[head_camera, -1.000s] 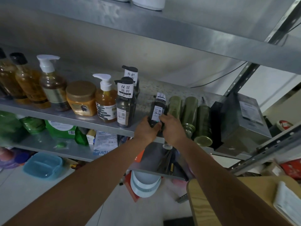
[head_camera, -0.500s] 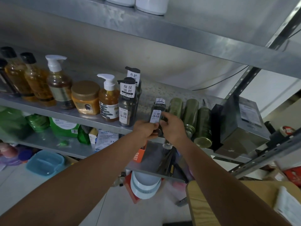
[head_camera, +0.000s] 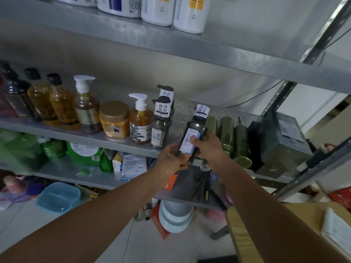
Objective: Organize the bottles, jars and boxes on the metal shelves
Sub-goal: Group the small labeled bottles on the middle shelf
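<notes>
Both hands hold a dark bottle [head_camera: 195, 130] with a white label and a paper tag on its neck, tilted slightly right over the front edge of the middle metal shelf [head_camera: 117, 142]. My left hand [head_camera: 171, 158] grips its base from the left. My right hand [head_camera: 208, 147] clasps its lower right side. Two matching dark tagged bottles [head_camera: 160, 126] stand upright just to its left. Left of them stand an amber pump bottle [head_camera: 140, 122], an orange jar [head_camera: 114, 118] with a gold lid, and several more amber bottles [head_camera: 62, 103].
Olive green bottles [head_camera: 235, 137] lie on their sides right of the held bottle, next to a dark box [head_camera: 275, 141]. White containers [head_camera: 174, 10] stand on the top shelf. Green refill packs [head_camera: 81, 152] fill the lower shelf. A wooden table [head_camera: 245, 234] is at bottom right.
The dark bottle has been lifted a little and tilted, with both hands staying on it. The camera has tipped up, showing more of the top shelf.
</notes>
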